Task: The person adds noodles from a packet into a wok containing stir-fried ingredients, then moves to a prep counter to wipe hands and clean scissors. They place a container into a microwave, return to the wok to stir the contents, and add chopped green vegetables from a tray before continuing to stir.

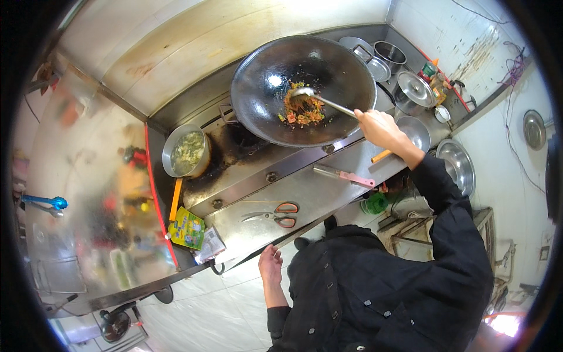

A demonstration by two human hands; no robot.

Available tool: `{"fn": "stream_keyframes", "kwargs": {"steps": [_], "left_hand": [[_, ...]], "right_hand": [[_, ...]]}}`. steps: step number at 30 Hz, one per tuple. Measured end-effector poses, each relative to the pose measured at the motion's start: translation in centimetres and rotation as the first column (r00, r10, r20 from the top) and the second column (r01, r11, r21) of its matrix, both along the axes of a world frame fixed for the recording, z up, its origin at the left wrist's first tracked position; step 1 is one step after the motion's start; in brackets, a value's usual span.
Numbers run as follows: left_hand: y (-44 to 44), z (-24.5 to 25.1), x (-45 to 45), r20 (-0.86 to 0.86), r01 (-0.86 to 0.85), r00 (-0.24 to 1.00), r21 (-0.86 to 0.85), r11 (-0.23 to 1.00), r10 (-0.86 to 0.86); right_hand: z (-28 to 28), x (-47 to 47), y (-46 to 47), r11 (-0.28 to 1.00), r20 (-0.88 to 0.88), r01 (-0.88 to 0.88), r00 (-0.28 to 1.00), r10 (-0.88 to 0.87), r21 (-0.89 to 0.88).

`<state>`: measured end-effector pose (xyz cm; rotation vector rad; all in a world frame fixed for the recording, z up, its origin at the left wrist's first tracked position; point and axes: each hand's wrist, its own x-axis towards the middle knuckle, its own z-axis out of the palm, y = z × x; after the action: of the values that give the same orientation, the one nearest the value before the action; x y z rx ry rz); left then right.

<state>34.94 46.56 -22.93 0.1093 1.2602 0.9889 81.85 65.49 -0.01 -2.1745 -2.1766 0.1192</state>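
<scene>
My right hand [379, 126] grips the handle of a metal ladle [336, 106]. The ladle's bowl rests among chopped, reddish-orange food with green bits [308, 115] at the bottom of a large dark wok [264, 83]. Beside the front edge of the steel counter [246, 224], my left hand [270, 266] hangs with loosely curled fingers and holds nothing. Scissors with orange-and-black handles [277, 214] lie on the counter near it. A pink-handled gas lighter [345, 175] lies below the wok, toward my right arm.
On the left stands a saucepan [203, 165] holding greenish food in liquid, its orange handle toward me. A yellow pouch [188, 229] lies near the glossy side panel. Lidded pots [413, 93] and bottles [429, 70] crowd the back right. A steel basin [462, 165] sits at right.
</scene>
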Motion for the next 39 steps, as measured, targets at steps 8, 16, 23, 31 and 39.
{"fn": "stream_keyframes", "kwargs": {"steps": [8,16,23,31,39], "left_hand": [[5.0,3.6,2.4,-0.105,0.14,0.986,0.124,0.982,-0.128],[-2.9,0.2,-2.1,-0.145,-0.151,0.979,-0.057,0.987,0.142],[0.0,0.8,-0.5,0.025,0.023,0.999,0.002,1.0,-0.023],[1.4,1.9,-1.7,-0.124,-0.071,0.989,0.048,0.996,0.076],[2.6,2.7,0.1,-0.142,0.047,0.989,0.072,0.996,-0.036]], "right_hand": [[-5.0,2.7,9.7,0.984,-0.276,0.165,0.951,-0.139,0.073],[7.3,0.5,-1.3,0.992,0.045,-0.055,0.997,0.061,-0.116],[2.3,0.5,-1.2,0.999,0.069,-0.045,0.997,0.045,0.01],[5.9,-1.9,-5.5,0.991,0.12,-0.079,0.989,0.092,-0.109],[3.3,-4.1,-4.4,0.993,-0.315,0.019,0.948,-0.056,-0.118]]}}
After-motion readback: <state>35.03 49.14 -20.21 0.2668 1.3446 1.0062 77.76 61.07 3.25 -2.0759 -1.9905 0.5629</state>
